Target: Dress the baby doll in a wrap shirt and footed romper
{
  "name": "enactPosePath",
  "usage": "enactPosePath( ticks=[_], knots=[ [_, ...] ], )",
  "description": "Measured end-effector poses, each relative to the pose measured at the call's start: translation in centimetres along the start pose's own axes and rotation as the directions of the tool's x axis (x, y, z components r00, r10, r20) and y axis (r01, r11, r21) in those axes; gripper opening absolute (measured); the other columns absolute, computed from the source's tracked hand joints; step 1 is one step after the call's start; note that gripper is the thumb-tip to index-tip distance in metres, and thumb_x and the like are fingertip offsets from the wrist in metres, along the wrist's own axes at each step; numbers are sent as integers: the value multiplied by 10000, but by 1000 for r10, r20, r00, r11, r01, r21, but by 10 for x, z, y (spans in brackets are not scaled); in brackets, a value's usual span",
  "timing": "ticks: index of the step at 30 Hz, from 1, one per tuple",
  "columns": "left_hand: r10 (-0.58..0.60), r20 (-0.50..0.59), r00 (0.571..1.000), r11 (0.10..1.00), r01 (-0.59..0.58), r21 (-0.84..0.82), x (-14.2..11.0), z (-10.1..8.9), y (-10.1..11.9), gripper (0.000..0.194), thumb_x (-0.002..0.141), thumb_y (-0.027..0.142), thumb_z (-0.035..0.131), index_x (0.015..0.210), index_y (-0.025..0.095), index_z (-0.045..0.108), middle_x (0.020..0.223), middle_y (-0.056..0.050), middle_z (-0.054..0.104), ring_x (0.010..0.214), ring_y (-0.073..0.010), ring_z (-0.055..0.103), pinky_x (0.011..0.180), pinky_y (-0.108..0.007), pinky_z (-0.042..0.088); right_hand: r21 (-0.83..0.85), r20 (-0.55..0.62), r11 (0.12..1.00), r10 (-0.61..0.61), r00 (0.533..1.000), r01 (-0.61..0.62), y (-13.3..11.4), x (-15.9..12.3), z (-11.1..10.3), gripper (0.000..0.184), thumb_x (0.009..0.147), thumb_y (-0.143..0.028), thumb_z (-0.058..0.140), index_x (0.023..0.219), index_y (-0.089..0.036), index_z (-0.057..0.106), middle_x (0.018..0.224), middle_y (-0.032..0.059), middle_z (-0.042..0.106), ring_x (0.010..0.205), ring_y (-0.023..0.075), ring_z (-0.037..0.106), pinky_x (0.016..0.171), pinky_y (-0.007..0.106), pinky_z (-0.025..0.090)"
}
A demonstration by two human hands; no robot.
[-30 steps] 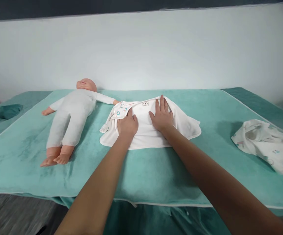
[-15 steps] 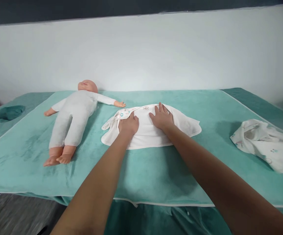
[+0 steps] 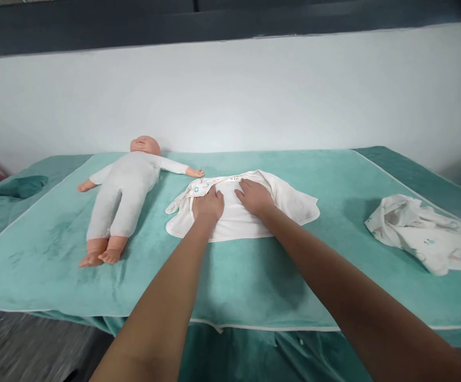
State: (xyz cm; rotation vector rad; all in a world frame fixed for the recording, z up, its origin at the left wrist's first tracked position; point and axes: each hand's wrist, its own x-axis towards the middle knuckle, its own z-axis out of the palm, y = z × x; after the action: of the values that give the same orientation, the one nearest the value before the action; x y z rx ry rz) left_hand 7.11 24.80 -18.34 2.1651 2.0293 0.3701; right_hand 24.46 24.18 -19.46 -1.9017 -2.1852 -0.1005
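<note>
A white baby shirt [image 3: 238, 225] lies spread on the bed, its inside facing up, with a small printed label [image 3: 234, 179] at the neckline. The flap on its left side, printed with coloured figures, is folded over. My left hand [image 3: 208, 206] rests on the inner cloth with its thumb apart; its fingertips go under the printed flap and are hidden. Flat on the cloth just below the label lies my right hand [image 3: 255, 197], fingers stretched out and thumb pointing left. Neither hand grips anything that I can make out.
A baby doll [image 3: 129, 178] in a white body suit lies on its back at left, one arm reaching toward the shirt. At right is a crumpled printed white cloth [image 3: 421, 233]. Green sheets [image 3: 250, 292] cover the bed, which meets a white wall [image 3: 230, 101].
My right hand has slid down and left from the neckline edge, its fingers closer together. My left hand stays by the flap. The view has tilted up slightly.
</note>
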Motion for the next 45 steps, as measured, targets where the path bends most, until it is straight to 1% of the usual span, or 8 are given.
enactPosePath(
  ticks=[6,13,18,25,31,35,40,45],
  knots=[
    [4,5,1000,1000,-4,0,1,-1,0,512,1004,403,242,1413,251,512,1320,-123,672,1303,-305,572,1096,-454,383,20,106,1000,-21,994,19,7,6,9,690,1027,-523,247,1554,-83,318,1643,149,260,1526,232,227,1222,433,197],
    [9,-56,998,1000,-9,-3,-5,-2,0,505,1003,384,261,1430,240,486,1272,-124,697,1250,-296,608,1083,-444,399,-2,174,1000,19,985,-19,2,23,4,651,1018,-442,276,1539,-58,346,1635,165,268,1514,242,263,1211,424,227],
    [18,-134,991,999,-22,-27,-10,-2,0,498,996,361,287,1437,237,483,1273,-117,695,1266,-296,592,1086,-438,399,-21,111,993,120,987,-118,-13,28,8,609,1008,-272,223,1504,60,339,1611,260,262,1507,310,259,1194,449,237],
    [-26,-154,988,999,21,-37,-8,-3,-1,560,985,359,340,1534,248,347,1372,-106,637,1251,-287,594,1082,-424,407,23,-57,990,138,989,-137,-15,17,13,712,1009,-451,260,1569,-14,222,1672,189,113,1547,290,114,1228,478,146],
    [-4,-135,991,1000,3,-5,-6,0,-1,469,988,344,292,1342,203,566,1157,-123,737,1152,-303,652,1046,-430,424,37,-143,991,135,980,-131,-19,11,2,450,981,-312,346,1268,-113,630,1472,177,505,1338,316,451,1110,422,349],
    [10,-136,991,1000,-6,27,-6,1,-1,458,990,339,276,1258,201,621,1108,-121,751,1113,-292,669,1024,-420,435,16,-86,992,126,988,-125,-19,11,2,478,1005,-306,282,1234,-112,655,1347,181,604,1239,298,527,1088,418,364],
    [13,-143,990,1000,-11,18,-6,1,-1,473,991,333,285,1333,193,581,1160,-126,736,1140,-291,656,1037,-422,432,13,-4,988,152,988,-152,-17,16,10,634,1024,-418,221,1507,-48,400,1601,167,358,1479,280,301,1198,464,234],
    [22,-219,975,1000,-20,10,-6,2,-2,516,974,304,333,1451,160,470,1258,-142,695,1212,-296,618,1058,-412,418,22,18,981,190,982,-190,-16,17,14,751,1009,-550,203,1587,-71,229,1680,155,72,1549,279,129,1196,481,239]
  ],
)
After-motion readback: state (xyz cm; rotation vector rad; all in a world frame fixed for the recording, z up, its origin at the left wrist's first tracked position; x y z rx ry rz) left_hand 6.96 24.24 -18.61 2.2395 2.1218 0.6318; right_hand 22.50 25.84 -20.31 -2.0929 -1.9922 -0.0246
